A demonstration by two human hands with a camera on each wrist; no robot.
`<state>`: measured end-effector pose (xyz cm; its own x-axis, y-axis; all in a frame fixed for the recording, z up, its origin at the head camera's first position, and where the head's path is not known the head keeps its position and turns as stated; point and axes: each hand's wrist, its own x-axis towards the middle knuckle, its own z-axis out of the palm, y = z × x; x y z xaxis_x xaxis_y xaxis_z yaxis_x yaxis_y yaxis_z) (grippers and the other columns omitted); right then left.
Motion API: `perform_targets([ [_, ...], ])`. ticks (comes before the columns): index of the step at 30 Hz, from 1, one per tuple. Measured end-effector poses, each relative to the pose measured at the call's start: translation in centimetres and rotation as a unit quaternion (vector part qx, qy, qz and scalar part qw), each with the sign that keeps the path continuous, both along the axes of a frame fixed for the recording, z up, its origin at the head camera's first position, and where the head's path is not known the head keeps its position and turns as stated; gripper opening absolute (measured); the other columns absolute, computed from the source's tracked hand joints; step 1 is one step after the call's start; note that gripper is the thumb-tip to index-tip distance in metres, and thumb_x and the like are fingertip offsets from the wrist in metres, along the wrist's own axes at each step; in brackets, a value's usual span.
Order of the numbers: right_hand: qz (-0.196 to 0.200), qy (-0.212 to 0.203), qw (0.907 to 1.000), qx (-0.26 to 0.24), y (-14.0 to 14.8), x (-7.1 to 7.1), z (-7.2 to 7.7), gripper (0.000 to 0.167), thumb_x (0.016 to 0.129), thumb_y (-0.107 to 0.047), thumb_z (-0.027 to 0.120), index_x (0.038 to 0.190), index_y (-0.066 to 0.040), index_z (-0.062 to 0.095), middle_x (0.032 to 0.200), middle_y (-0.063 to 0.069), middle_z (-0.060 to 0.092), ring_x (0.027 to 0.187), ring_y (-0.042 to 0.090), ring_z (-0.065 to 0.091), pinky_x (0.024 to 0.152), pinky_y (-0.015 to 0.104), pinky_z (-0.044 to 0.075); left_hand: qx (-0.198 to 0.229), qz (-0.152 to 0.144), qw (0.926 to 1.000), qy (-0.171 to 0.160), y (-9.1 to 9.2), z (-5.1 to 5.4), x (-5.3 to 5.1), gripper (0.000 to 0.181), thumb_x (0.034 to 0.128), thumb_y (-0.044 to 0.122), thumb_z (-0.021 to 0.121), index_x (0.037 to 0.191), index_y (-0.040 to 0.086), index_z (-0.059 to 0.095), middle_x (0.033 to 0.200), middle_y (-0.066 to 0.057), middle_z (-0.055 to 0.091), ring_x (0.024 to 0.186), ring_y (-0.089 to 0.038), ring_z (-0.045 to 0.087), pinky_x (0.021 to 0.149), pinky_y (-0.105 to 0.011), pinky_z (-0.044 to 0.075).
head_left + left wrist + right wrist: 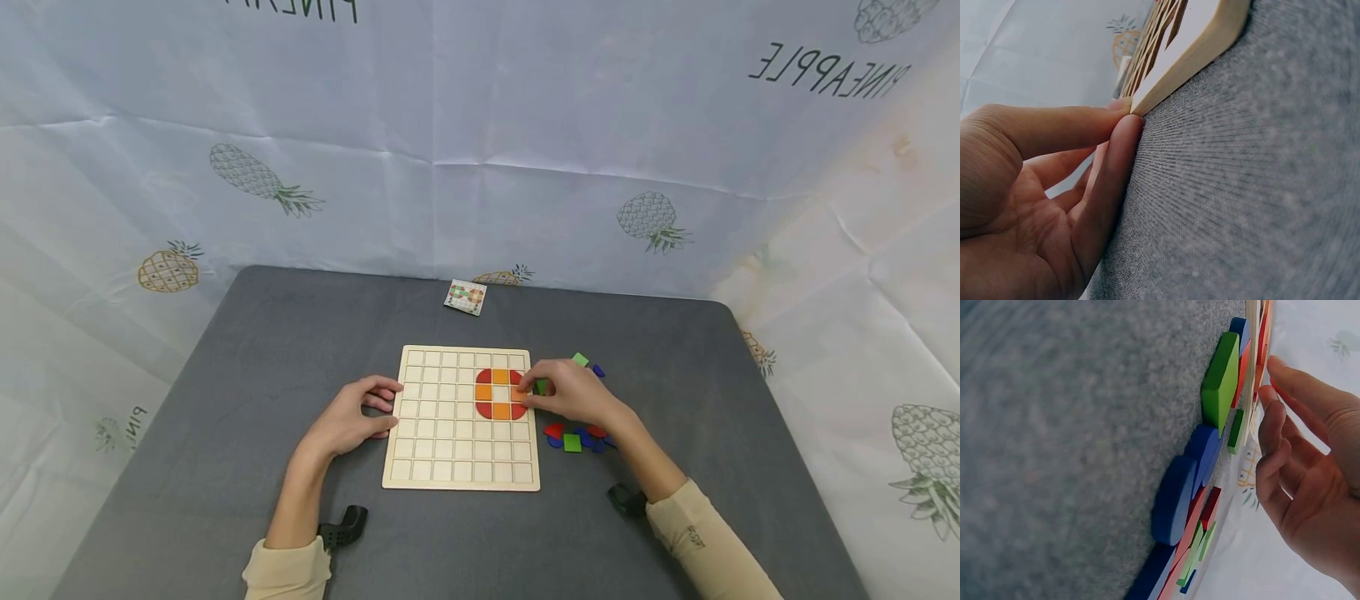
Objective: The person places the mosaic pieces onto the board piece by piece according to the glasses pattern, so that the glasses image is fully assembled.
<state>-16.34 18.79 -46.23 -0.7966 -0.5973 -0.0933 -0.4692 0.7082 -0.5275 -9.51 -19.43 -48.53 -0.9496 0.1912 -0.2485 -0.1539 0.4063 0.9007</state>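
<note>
A pale wooden grid board [442,450] lies flat on the table. On its right side, red quarter-round tiles [483,410] and orange square tiles [501,377] form a ring around a bare cell. My left hand [347,419] holds the board's left edge, thumb and fingertips against the rim [1179,72]. With thumb and forefinger, my right hand [573,390] pinches an orange square tile [517,396] at the ring's right side. In the right wrist view, that hand [1310,487] is beside the board's edge [1251,369], its other fingers bent.
Right of the board lie loose tiles: a green square [572,442], red pieces [553,430] and blue pieces [597,446]. Another green tile [580,359] is farther back. A small patterned card [465,297] sits near the far edge of the grey table [300,333].
</note>
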Motion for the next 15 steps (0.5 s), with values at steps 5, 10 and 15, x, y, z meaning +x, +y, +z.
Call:
perform_targets([
  [5,0.003,0.014,0.9999,-0.001,0.11,0.01,-0.13,0.012,0.097,-0.026,0.084,0.108,-0.02,0.084,0.105,-0.003,0.077,0.064,0.001,0.052,0.06,0.02,0.049,0.003,-0.002,1.0,0.003,-0.07,0.02,-0.06,0.05,0.092,-0.008,0.078,0.139,-0.003,0.064,0.128,-0.024,0.061,0.108,-0.03,0.065,0.073,-0.031,0.067],
  [10,-0.002,0.028,0.9996,0.003,0.17,0.05,-0.21,0.012,0.097,-0.025,0.084,0.108,-0.02,0.084,0.104,-0.004,0.076,0.067,0.0,0.052,0.063,0.019,0.049,0.004,-0.003,1.0,0.004,-0.08,0.04,-0.06,0.05,0.0916,-0.008,0.078,0.139,-0.003,0.064,0.128,-0.025,0.061,0.108,-0.03,0.065,0.073,-0.03,0.067],
  [15,-0.02,0.025,0.9994,-0.015,0.92,0.07,-0.12,0.014,0.096,-0.026,0.085,0.109,-0.021,0.084,0.109,-0.003,0.078,0.066,0.004,0.054,0.06,0.021,0.048,0.0,-0.002,1.0,0.004,-0.01,0.06,-0.03,0.05,0.0917,-0.009,0.078,0.139,-0.003,0.064,0.128,-0.024,0.061,0.108,-0.03,0.065,0.073,-0.031,0.067],
])
